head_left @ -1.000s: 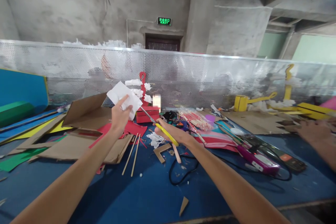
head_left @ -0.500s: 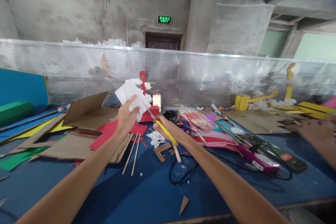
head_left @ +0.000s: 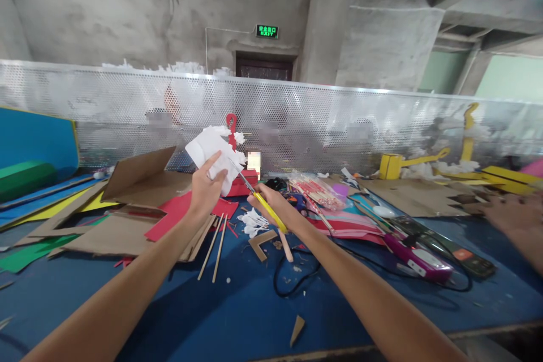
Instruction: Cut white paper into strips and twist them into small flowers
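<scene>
My left hand (head_left: 206, 184) pinches a sheet of white paper (head_left: 207, 146) and holds it up above the table, tilted. In my right hand (head_left: 271, 203) is a pair of scissors with yellow handles (head_left: 270, 212), its fingers closed round them. The metal blades point up and left and meet the paper's right edge. Below the hands lie small white paper cut-outs (head_left: 253, 222) and an L-shaped piece of cardboard (head_left: 262, 245). Behind the paper are a red box (head_left: 241, 184) and an upright red piece with a looped top (head_left: 231, 124).
Folded cardboard (head_left: 139, 181), red paper (head_left: 172, 215) and two thin sticks (head_left: 218, 249) lie to the left. At right are a purple device (head_left: 418, 257), a black cable (head_left: 292, 294) and another person's hand (head_left: 509, 218). A perforated metal screen (head_left: 318, 119) stands behind.
The scissor blades have shifted slightly at the paper's edge, and the paper's lower right corner looks changed. The other person's hand at right has moved a little.
</scene>
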`<state>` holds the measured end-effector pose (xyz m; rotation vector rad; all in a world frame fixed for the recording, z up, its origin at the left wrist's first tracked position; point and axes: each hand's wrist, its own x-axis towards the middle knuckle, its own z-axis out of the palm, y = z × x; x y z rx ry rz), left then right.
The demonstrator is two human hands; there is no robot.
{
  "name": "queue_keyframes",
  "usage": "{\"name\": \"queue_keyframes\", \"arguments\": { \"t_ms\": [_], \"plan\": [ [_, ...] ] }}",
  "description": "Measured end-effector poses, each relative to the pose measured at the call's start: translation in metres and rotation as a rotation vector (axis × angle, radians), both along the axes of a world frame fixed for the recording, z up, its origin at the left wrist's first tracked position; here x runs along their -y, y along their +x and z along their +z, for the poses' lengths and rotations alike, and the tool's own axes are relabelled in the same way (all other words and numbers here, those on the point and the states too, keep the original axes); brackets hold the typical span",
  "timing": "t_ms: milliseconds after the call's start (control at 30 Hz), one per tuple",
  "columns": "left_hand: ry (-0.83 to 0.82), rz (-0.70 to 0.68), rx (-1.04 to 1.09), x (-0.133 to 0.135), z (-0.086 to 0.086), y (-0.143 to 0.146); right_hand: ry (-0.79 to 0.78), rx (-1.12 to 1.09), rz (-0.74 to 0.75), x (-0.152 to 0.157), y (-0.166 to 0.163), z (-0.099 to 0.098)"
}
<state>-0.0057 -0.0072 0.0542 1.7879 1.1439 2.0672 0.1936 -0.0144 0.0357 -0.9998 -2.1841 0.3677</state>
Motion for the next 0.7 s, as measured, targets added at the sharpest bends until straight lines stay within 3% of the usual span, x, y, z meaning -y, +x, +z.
{"name": "queue_keyframes", "arguments": {
  "t_ms": [333, 700],
  "plan": [
    [0.020, -0.001, -0.017, -0.0027, -0.0015, -0.0021, -0.054, -0.055, 0.028, -0.0036, 0.0008, 0.0006],
    [-0.030, -0.038, -0.049, -0.0027, -0.0025, -0.0012, -0.006, -0.066, 0.079, 0.0017, 0.0015, 0.0045]
  ]
}}
